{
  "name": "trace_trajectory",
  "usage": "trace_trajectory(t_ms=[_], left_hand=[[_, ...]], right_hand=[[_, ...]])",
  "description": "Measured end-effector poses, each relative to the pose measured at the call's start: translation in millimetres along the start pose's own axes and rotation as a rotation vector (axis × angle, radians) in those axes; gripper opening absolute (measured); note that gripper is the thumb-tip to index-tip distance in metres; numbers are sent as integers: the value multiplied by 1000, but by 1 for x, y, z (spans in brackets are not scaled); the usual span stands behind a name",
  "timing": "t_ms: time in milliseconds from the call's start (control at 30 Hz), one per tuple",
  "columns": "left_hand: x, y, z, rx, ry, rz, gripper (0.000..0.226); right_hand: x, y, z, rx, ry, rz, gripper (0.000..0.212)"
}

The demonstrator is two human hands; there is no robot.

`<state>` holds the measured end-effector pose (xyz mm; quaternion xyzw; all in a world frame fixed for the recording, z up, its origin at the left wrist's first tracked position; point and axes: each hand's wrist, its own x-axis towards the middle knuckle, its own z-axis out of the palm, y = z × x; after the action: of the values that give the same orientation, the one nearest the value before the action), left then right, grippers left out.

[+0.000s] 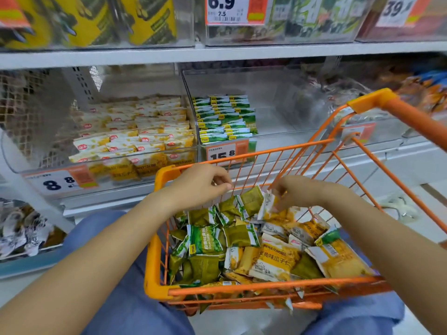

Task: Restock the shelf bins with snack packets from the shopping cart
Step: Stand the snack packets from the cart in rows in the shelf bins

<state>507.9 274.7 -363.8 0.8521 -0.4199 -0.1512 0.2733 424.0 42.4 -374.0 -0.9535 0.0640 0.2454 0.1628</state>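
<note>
both arms reach into the orange cart (159, 284). right hand (298, 193) pinches a yellow packet (271, 209); left hand (203, 184) beside it, fingers curled, holds nothing seen.

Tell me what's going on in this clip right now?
A person is crouched at a store shelf with an orange shopping cart full of green and yellow snack packets. The right hand pinches a yellow-and-white packet at the cart's far end; the left hand curls at the cart's far rim, and what it holds is unclear. The yellow packet bin is fairly full, and the green packet bin holds one stack.
</note>
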Motion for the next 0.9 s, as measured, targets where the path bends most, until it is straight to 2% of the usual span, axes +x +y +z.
trace_trajectory(t_ms=[133, 233, 300, 400, 467, 533, 600, 700, 800, 900], left_hand=[[-3, 15, -2, -346, -111, -143, 50], [-9, 20, -3, -539, -145, -159, 36], [-16, 20, -8, -650, -95, -151, 27], [-26, 16, -14, -749, 42, -174, 26], [-31, 10, -15, -799, 136, -178, 28], [-35, 5, -18, -855, 170, -185, 34], [-39, 1, -22, -851, 148, -193, 37], [-45, 1, -31, -712, 123, -161, 34], [-46, 1, -38, -596, 152, -144, 35], [-49, -1, -44, -545, 218, -163, 29]], right_hand=[[-16, -28, -15, 369, 153, -215, 29], [-23, -53, -19, 540, 226, -288, 36], [-25, -61, -19, 625, 234, -284, 47], [-26, -65, -14, 822, 163, -275, 62], [-27, -69, -10, 1006, 62, -295, 55], [-27, -74, -8, 1046, 80, -307, 42], [-25, -81, -7, 1027, 170, -305, 29], [-23, -94, -8, 905, 254, -311, 18], [-23, -108, -8, 764, 266, -347, 23], [-21, -119, -9, 889, 356, -329, 31]])
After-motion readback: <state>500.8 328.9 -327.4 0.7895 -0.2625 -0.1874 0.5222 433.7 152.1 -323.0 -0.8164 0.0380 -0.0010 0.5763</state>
